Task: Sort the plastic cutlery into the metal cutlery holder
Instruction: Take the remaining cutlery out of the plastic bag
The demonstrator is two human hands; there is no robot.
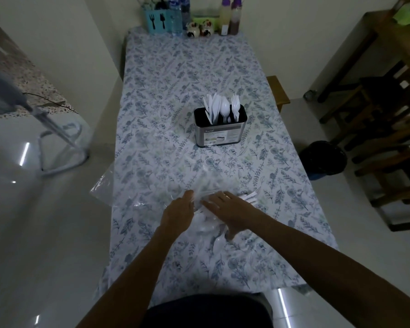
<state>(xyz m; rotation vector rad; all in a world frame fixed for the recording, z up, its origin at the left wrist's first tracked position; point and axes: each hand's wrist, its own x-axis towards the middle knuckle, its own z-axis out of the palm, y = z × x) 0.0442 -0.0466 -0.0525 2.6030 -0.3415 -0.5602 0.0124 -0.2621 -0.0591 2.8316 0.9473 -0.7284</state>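
Fingers (pixel 213 200) of right hand (pixel 227 209) spread flat over loose white plastic cutlery (pixel 247 198) and clear plastic bag (pixel 199 185) at near end of worktop (pixel 152 79); grip on any piece: cannot tell. Left hand (pixel 178 211) beside it, fingers loosely extended into bag, grip unclear too. Metal cutlery holder (pixel 220 131) mid-worktop, well apart, already holds knives (pixel 211 102), spoon (pixel 225 106), forks (pixel 235 101) in separate compartments. Judgement: mostly sorted, small pile left.
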